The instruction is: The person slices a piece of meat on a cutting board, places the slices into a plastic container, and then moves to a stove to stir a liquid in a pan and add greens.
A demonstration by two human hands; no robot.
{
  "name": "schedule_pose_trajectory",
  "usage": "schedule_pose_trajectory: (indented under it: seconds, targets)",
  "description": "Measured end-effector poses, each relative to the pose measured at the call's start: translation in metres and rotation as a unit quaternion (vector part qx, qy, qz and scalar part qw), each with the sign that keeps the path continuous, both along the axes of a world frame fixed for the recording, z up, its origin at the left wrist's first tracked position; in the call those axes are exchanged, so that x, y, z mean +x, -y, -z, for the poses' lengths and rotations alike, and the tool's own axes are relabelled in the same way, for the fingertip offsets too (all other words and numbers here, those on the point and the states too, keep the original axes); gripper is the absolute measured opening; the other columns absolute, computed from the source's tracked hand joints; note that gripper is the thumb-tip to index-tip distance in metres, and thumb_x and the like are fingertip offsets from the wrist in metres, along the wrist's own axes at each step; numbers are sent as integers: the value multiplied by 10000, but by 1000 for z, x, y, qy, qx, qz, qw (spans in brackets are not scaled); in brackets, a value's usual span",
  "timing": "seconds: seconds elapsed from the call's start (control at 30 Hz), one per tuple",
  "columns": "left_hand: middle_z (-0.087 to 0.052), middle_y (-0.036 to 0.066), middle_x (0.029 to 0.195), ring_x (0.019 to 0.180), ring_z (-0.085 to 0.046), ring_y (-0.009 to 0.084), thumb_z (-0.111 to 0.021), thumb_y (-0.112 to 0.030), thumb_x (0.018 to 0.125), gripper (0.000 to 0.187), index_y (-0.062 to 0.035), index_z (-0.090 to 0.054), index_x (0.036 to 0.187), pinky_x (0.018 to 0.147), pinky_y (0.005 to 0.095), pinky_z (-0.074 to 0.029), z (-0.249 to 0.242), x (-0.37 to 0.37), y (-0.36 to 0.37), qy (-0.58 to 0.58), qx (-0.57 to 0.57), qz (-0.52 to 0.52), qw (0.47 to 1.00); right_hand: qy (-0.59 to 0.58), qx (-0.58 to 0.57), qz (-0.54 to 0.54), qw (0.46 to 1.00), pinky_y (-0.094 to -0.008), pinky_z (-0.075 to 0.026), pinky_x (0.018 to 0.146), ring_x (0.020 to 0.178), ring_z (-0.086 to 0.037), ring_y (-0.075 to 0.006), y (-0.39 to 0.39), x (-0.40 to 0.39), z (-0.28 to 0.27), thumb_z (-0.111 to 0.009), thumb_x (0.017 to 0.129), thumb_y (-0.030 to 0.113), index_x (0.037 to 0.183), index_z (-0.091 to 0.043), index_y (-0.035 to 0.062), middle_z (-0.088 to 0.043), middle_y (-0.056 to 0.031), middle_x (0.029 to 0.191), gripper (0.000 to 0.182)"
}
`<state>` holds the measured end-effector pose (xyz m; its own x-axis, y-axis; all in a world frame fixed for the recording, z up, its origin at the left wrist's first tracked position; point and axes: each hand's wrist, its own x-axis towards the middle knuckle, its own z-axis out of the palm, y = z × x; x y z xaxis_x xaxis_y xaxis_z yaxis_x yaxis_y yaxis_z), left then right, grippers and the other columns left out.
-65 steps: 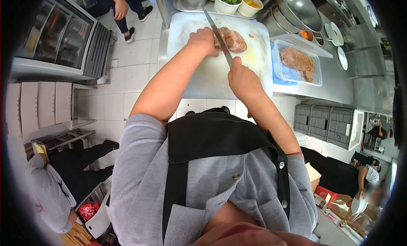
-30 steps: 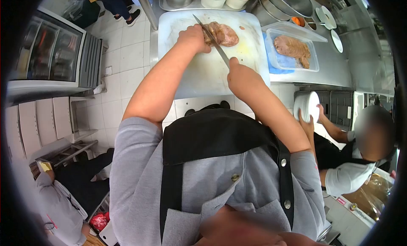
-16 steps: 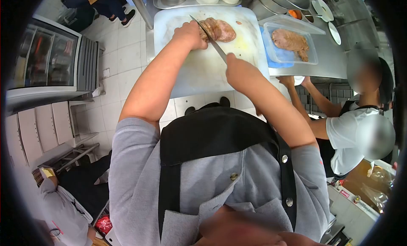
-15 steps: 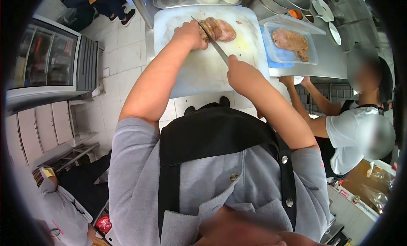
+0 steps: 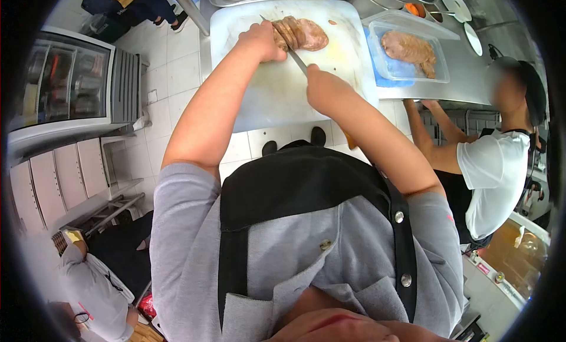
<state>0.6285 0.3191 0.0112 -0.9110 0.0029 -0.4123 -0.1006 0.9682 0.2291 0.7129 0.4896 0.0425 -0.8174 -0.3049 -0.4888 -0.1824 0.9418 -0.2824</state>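
On the white cutting board [image 5: 283,100] lies a piece of cooked meat [image 5: 312,35], with several slices fanned out along it. My left hand [image 5: 261,43] is closed over the left end of the meat, fingers curled and pressed against it. My right hand [image 5: 327,90] grips a long knife [image 5: 299,61]; its handle is hidden inside my fist. The blade slants up and left across the meat, close beside my left fingers, and its tip shows above that hand.
Right of the board, a clear plastic container [image 5: 441,71] holds another piece of meat [image 5: 407,50] on a blue cloth [image 5: 392,83]. Metal pots and white dishes [image 5: 473,38] stand behind. A co-worker [image 5: 495,153] stands at the right; other people are at lower left and upper left.
My right hand and the knife have moved left along the meat. My left hand has shifted slightly left, still holding the meat. More slice edges show on the meat.
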Motion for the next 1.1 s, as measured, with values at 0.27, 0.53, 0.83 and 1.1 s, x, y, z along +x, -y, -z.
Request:
schedule_pose_trajectory:
  seconds: [0.27,0.53,0.83,1.1]
  targets:
    - [-508,194,1280,1149,-546,319,-833,-498,533,1050,19,-378,1326,975,361,-448,2,3,-3,6,21,-40,999,-80,-69,-6,994,-468,-500,787,934,-636,-386,14,-22,41,-395,891,72,1076,-477,-23,-650,-237,989,224]
    - [-542,224,1227,1131,-560,321,-873,-491,495,1045,60,-414,1255,966,359,-459,9,6,12,0,74,-36,997,-72,-40,26,996,-468,-510,750,863,-655,-380,-7,18,18,-435,883,89,1034,-446,-12,-657,-243,890,182]
    - [-548,195,1221,1118,-567,312,-842,-451,551,947,26,-430,1257,953,349,-467,3,11,0,-29,7,-37,999,-116,-43,3,992,-490,-508,726,804,-653,-400,-6,29,-7,-440,876,84,995,-434,-15,-655,-245,819,155]
    - [-537,196,1234,1121,-563,318,-834,-434,559,934,23,-421,1261,947,348,-473,-2,12,-2,-26,-6,-27,999,-101,-40,5,994,-481,-506,737,820,-654,-390,-4,28,-11,-440,867,72,994,-442,-21,-653,-249,827,157]
